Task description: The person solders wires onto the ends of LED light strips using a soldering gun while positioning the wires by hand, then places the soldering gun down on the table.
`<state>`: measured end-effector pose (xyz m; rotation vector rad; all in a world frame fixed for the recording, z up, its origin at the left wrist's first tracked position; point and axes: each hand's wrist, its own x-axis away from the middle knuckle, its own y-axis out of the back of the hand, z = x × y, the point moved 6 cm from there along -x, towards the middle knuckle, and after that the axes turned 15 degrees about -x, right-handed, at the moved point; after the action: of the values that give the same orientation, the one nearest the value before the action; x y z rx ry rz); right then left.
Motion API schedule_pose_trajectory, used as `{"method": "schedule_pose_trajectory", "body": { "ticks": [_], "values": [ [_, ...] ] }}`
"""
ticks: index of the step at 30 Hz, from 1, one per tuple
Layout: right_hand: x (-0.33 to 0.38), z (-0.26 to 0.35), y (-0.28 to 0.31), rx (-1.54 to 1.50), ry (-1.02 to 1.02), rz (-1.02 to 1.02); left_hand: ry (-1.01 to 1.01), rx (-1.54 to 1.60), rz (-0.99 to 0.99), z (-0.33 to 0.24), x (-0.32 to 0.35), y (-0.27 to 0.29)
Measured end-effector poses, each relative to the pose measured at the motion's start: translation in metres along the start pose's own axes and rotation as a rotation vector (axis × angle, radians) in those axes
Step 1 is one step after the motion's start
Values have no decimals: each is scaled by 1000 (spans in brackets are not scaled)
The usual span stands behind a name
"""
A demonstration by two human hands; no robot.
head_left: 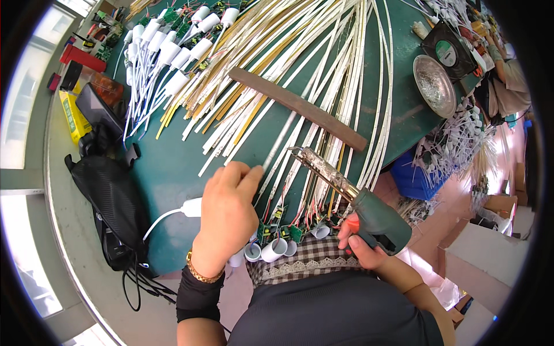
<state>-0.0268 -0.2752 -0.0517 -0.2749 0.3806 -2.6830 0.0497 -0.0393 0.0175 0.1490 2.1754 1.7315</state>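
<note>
My left hand (226, 210) is closed over the near ends of the strips, thumb and forefinger pinching one narrow white LED strip (277, 144). My right hand (365, 248) grips the dark green handle of a soldering gun (381, 222). Its metal barrel points up and left, and the tip hangs over the strips. A brown flat bar (297, 108) lies across the fan of white and yellow strips (288, 40). Close to my lap, small green circuit boards (294, 232) with thin wires sit beside white plastic cups (274, 249). A white plug-like housing (191, 207) with a cable lies left of my left hand.
Several white cylindrical housings with cables (167, 53) are piled at the back left. A black bag (109, 202) lies at the table's left edge. On the right are a metal dish (434, 86), a black fan (447, 52), a blue crate (412, 179) and cardboard boxes (490, 248).
</note>
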Motion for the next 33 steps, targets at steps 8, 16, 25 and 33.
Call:
{"method": "schedule_pose_trajectory", "body": {
  "ticks": [8,16,25,33],
  "values": [
    [1,7,-3,-70,-50,-91,-39,215,108,-22,5,-5],
    [1,7,-4,-77,-87,-132,-201,-24,366,-4,-24,15],
    [6,9,-10,-108,-26,-144,42,-115,-107,143,-171,-2],
    [0,9,-4,-114,-4,-120,159,109,-246,141,-148,19]
  ]
}}
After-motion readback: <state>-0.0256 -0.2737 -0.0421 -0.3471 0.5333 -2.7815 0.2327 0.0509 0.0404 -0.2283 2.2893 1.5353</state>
